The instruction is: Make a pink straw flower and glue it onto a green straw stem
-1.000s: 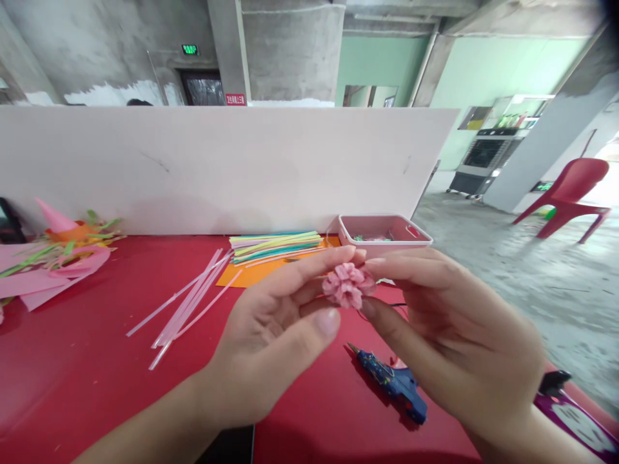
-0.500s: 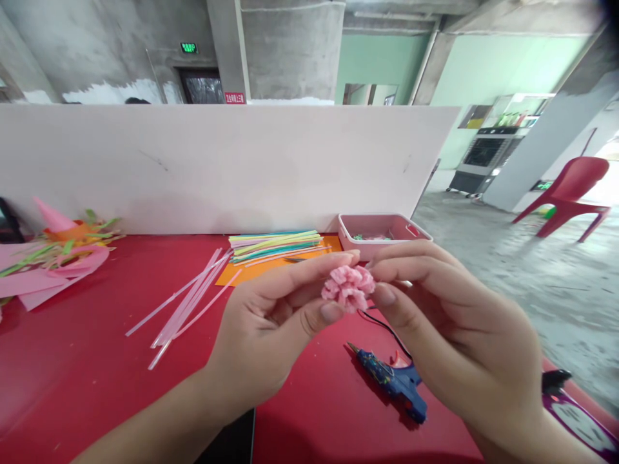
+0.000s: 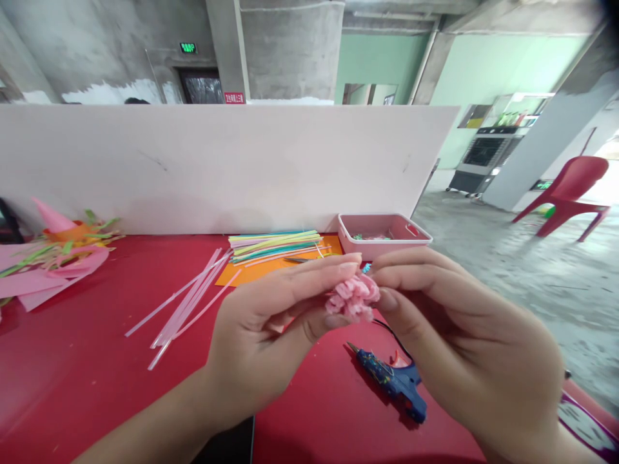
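A small pink fuzzy flower (image 3: 355,296) with curled, looped petals is held up over the red table, between both hands. My left hand (image 3: 271,335) pinches it from the left, thumb below and fingers above. From the right, my right hand (image 3: 464,341) grips its edge between thumb and bent fingers. The fingertips cover the flower's sides, and its back is hidden. Under the hands lies a dark blue hot glue gun (image 3: 389,383), its nozzle pointing up and left.
Coloured fuzzy stems (image 3: 275,245) lie on an orange sheet (image 3: 232,276), with pink strips (image 3: 188,303) to their left. A pink basket (image 3: 387,248) stands behind my right hand. Pink paper craft pieces (image 3: 62,270) are at far left. A white panel (image 3: 217,167) borders the table (image 3: 97,374).
The flower has tilted and shifted slightly down and right between my fingers. My right hand has moved a little to the right. The glue gun and stems lie where they were.
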Tool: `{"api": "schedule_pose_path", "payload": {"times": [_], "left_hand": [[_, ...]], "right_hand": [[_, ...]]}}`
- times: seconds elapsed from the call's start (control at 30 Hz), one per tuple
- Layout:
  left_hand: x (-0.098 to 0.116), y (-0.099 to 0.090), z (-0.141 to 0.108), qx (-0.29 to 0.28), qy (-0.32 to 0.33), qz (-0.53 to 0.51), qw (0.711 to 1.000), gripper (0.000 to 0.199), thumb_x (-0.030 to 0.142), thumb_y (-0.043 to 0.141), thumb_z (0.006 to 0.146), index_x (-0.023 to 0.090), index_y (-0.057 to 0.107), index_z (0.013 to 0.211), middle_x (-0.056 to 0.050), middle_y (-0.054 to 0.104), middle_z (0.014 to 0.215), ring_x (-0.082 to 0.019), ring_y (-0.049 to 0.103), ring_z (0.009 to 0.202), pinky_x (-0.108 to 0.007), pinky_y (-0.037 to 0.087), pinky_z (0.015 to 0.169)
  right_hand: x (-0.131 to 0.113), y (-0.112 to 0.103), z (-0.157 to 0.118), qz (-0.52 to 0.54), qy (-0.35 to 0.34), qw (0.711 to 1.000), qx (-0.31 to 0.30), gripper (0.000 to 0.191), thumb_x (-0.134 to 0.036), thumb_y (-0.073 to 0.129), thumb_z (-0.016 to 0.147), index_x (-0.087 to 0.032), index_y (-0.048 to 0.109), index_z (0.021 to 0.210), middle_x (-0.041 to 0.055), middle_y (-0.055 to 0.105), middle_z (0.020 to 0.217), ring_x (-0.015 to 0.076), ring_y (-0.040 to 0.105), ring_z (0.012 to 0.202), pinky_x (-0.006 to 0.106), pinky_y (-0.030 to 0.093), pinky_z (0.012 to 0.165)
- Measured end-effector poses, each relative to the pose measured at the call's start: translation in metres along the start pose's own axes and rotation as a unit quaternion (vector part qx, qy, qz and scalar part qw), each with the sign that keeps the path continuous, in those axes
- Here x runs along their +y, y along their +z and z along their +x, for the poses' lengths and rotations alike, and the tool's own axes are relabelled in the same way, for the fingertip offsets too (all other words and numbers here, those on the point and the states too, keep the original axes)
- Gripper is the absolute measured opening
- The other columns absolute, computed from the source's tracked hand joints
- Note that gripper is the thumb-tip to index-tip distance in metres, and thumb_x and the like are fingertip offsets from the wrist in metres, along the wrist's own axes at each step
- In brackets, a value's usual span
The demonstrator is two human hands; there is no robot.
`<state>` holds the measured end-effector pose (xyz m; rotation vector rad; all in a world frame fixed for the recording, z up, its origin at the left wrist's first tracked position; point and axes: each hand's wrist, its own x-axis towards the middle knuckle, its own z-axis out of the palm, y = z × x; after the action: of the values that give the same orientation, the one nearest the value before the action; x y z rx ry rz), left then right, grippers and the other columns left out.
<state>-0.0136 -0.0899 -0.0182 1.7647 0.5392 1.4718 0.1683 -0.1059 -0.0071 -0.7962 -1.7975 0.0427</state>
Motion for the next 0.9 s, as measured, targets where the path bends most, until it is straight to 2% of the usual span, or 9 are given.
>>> {"api": "schedule_pose_path", "payload": {"times": [0.1, 0.2, 0.4, 0.53, 0.67, 0.9], "left_hand": [[-0.0013, -0.0020, -0.0010, -0.001, 0.043, 0.047, 0.998, 0.045, 0.005, 0.071, 0.083, 0.034, 0.072, 0.118, 0.005, 0.073, 0.122, -0.015, 0.072, 0.106, -0.027, 0.058, 0.099], [-0.0021, -0.0025, -0.0009, -0.009, 0.066, 0.060, 0.996, 0.048, 0.003, 0.070, 0.083, 0.034, 0.071, 0.120, 0.005, 0.073, 0.122, -0.015, 0.072, 0.106, -0.026, 0.058, 0.098], [-0.0009, -0.0001, 0.0006, -0.003, 0.021, 0.017, 1.000, 0.044, 0.007, 0.074, 0.082, 0.035, 0.073, 0.116, 0.007, 0.074, 0.120, -0.011, 0.071, 0.108, -0.016, 0.057, 0.094], [0.0011, -0.0012, 0.0008, -0.006, 0.011, 0.034, 0.999, 0.043, 0.010, 0.074, 0.082, 0.037, 0.073, 0.115, 0.008, 0.076, 0.116, -0.012, 0.072, 0.106, -0.017, 0.058, 0.093], [0.0022, -0.0015, 0.0007, -0.011, 0.025, 0.069, 0.997, 0.043, 0.011, 0.074, 0.082, 0.039, 0.072, 0.115, 0.009, 0.075, 0.118, -0.014, 0.071, 0.107, -0.022, 0.058, 0.097], [-0.0019, -0.0005, -0.0005, -0.013, 0.008, 0.063, 0.998, 0.039, 0.015, 0.072, 0.085, 0.040, 0.072, 0.114, 0.011, 0.074, 0.118, -0.012, 0.073, 0.101, -0.021, 0.060, 0.091]], "right_hand": [[-0.0001, -0.0014, -0.0023, 0.006, 0.018, 1.000, -0.005, 0.012, -0.012, 0.066, 0.088, -0.022, 0.068, 0.095, 0.0026, 0.070, 0.095, 0.0140, 0.068, 0.092, 0.022, 0.057, 0.074], [-0.0003, -0.0034, -0.0034, -0.006, 0.017, 1.000, -0.003, 0.013, -0.012, 0.066, 0.088, -0.022, 0.067, 0.095, 0.0003, 0.069, 0.094, 0.0110, 0.067, 0.090, 0.019, 0.056, 0.075], [-0.0006, -0.0054, -0.0042, -0.016, 0.003, 1.000, 0.010, 0.018, -0.011, 0.066, 0.088, -0.019, 0.068, 0.104, 0.0019, 0.070, 0.103, 0.0112, 0.066, 0.101, 0.018, 0.055, 0.084], [-0.0027, -0.0070, -0.0053, -0.071, -0.050, 0.996, 0.026, 0.024, -0.010, 0.071, 0.084, -0.020, 0.068, 0.105, -0.0009, 0.072, 0.104, 0.0077, 0.067, 0.094, 0.013, 0.054, 0.087], [-0.0071, -0.0068, -0.0025, -0.121, -0.050, 0.991, 0.021, 0.015, -0.010, 0.067, 0.087, -0.019, 0.069, 0.099, -0.0007, 0.074, 0.100, 0.0060, 0.068, 0.089, 0.011, 0.053, 0.088], [-0.0078, -0.0043, 0.0039, -0.121, -0.069, 0.990, -0.008, 0.010, -0.008, 0.062, 0.087, -0.015, 0.067, 0.092, 0.0027, 0.073, 0.089, 0.0072, 0.069, 0.084, 0.010, 0.055, 0.083]]}}
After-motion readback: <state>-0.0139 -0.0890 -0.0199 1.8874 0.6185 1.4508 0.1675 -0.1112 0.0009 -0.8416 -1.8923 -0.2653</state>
